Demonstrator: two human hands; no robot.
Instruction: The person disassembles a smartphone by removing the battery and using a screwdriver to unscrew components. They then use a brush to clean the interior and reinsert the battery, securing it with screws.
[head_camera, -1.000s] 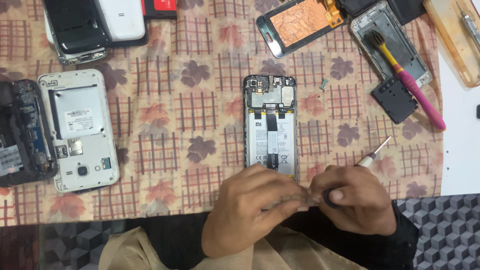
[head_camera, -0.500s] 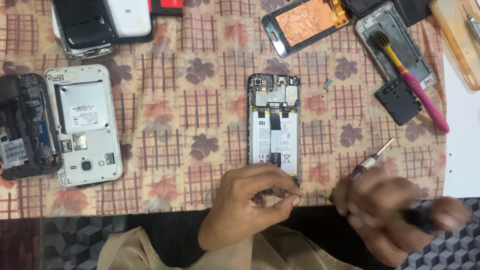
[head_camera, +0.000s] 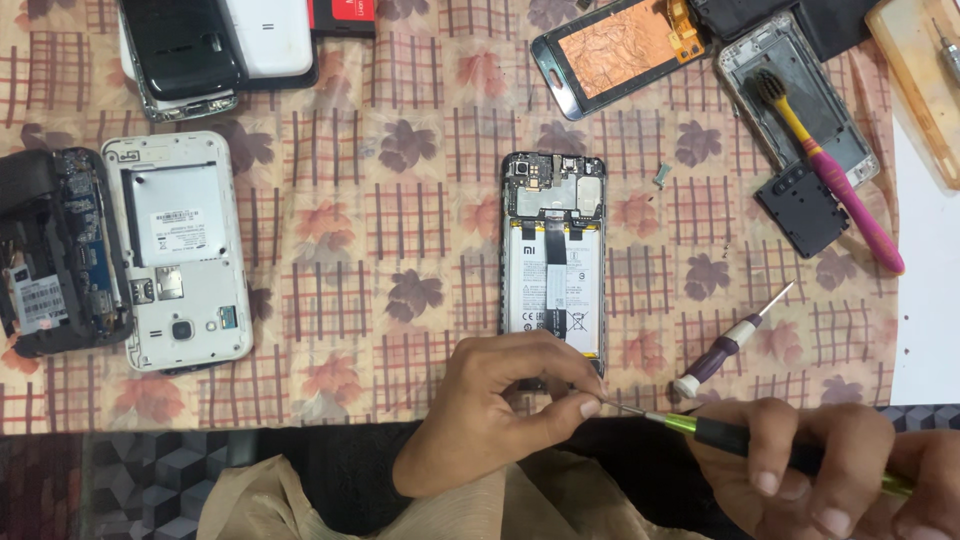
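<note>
At the near edge of the table, the left hand (head_camera: 500, 410) is curled with thumb and forefinger pinched together on something too small to make out, just below the bottom end of the opened phone (head_camera: 553, 255). The right hand (head_camera: 850, 460) is clenched around a green-and-black screwdriver (head_camera: 740, 437), whose thin metal tip points left and meets the left fingertips (head_camera: 590, 405). The opened phone lies face down on the patterned cloth (head_camera: 400, 230), back cover off, battery and circuit board exposed, long axis running away from the person. A second screwdriver (head_camera: 728, 345), purple and white, lies loose on the cloth just right of the phone, untouched. Farther right, a pink-and-yellow toothbrush (head_camera: 830, 170) rests across a bare phone frame (head_camera: 795, 90), with a small black square part (head_camera: 800, 208) beside it. A cracked screen panel (head_camera: 615, 45) lies at the far edge. At far left, a white phone without its back (head_camera: 180, 250) sits beside a dark gutted phone (head_camera: 55, 250); two stacked phones (head_camera: 215, 45) lie beyond them.
</note>
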